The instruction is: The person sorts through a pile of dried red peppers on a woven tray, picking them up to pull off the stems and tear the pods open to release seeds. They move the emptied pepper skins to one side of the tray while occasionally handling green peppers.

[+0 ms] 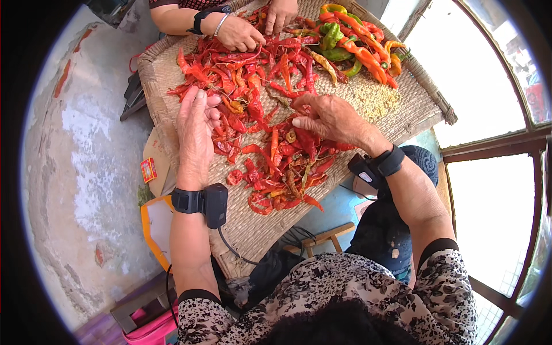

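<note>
Dried red chili peppers [230,77] lie heaped across a woven tray [253,227]. A second pile of red chili peppers [282,167] sits nearer to me. My left hand [198,121] is held over the tray's left part, beside the far heap, open with its fingers slightly bent and nothing visible in them. Over the far end of the near pile, my right hand [330,119] is curled, thumb toward the forefinger. Whatever its fingers hold is hidden beneath the hand.
Opposite me, another person's hands [240,34] work in the far heap. Green, orange and red fresh peppers [356,43] lie at the far right, next to scattered pale seeds [374,99]. A wall [92,155] stands left, a window [489,213] right. A wooden stool [328,237] is below.
</note>
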The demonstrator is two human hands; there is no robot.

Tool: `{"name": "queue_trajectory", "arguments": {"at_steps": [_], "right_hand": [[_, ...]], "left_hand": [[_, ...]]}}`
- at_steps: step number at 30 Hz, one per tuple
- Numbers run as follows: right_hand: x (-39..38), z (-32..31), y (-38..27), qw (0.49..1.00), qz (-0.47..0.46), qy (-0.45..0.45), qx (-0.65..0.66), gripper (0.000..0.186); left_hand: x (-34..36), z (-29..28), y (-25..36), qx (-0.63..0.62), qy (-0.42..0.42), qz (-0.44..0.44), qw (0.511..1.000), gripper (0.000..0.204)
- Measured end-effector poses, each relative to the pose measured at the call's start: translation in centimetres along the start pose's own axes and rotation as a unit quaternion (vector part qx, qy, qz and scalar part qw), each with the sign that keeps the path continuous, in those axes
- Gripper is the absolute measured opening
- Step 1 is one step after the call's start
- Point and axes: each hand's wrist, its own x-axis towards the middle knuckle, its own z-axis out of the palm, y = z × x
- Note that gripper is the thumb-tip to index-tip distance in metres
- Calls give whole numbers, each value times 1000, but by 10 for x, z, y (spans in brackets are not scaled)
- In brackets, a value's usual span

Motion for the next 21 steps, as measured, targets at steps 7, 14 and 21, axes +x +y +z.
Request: {"name": "queue_trajectory", "arguments": {"at_steps": [7,14,21], "right_hand": [[-5,10,-4,999,5,25,25,40],[-8,3,-8,983,-22,-49,174,22],[1,-4,-6,975,-41,57,210,32]], "left_hand": [[-21,20,-2,216,-248,-44,943,37],[-34,39,-9,319,-371,-2,872,45],[-25,33,-1,295,-170,63,938,19]]}}
